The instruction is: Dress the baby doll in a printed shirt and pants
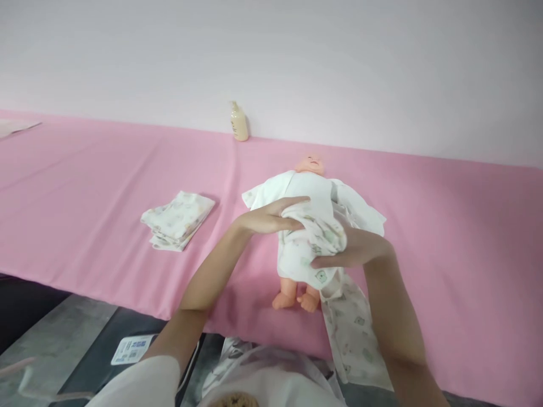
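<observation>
A baby doll [288, 294] lies on its back on the pink-covered table, head toward the wall and bare feet toward me. It wears a white top [275, 186] with the sleeves spread to both sides. Across its belly and upper legs is a bunched white cloth [314, 226] with a small printed pattern. My left hand [275, 216] grips the left edge of this cloth between thumb and fingers. On the other side my right hand [360, 247] holds it, thumb on top and the fingers mostly hidden. A printed length of fabric [356, 328] hangs over the front edge beneath my right forearm.
A folded printed cloth [178, 220] lies left of the doll. Against the wall stands a pale yellow pump bottle [239, 122]. Part of a flat pale item [17, 128] shows at the far left. Below the table edge is a dark object with a white label [132, 349].
</observation>
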The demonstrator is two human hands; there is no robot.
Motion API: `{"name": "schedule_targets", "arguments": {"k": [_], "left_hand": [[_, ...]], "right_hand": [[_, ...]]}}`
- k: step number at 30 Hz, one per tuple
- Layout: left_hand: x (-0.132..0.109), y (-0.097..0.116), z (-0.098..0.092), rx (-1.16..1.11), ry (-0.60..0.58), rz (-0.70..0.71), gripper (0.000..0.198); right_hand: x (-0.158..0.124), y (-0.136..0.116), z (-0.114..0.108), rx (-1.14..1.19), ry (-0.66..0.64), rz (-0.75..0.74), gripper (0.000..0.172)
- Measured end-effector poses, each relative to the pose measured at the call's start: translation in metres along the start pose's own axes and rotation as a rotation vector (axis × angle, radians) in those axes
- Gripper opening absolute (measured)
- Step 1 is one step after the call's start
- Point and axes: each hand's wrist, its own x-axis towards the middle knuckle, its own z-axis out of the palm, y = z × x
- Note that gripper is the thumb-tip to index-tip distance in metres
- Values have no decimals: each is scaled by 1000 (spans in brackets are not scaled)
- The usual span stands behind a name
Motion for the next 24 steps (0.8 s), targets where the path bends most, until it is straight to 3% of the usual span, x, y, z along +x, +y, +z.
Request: {"name": "schedule_targets", "arguments": {"k": [5, 7, 10, 13, 16, 20, 24], "left_hand": [[5, 6, 6, -88, -378, 46, 54], [9, 6, 5, -100, -451, 87, 50], [15, -6, -8, 13, -319, 154, 47], [21, -27, -27, 235, -151, 230, 51], [26, -50, -33, 526, -193, 200, 70], [30, -70, -16, 930, -150, 133, 89], [28, -79, -7, 924, -74, 190, 79]], "right_hand": [[-2, -4, 3, 116, -32, -126, 33], [-4, -6, 4, 62, -84, -146, 35], [-12, -10, 4, -117, -26, -48, 31], [-23, -14, 2, -436, 327, 174, 29], [-32, -20, -1, -699, 582, 271, 36], [-46, -32, -3, -748, 714, 285, 31], [-54, -37, -3, -743, 707, 269, 30]]}}
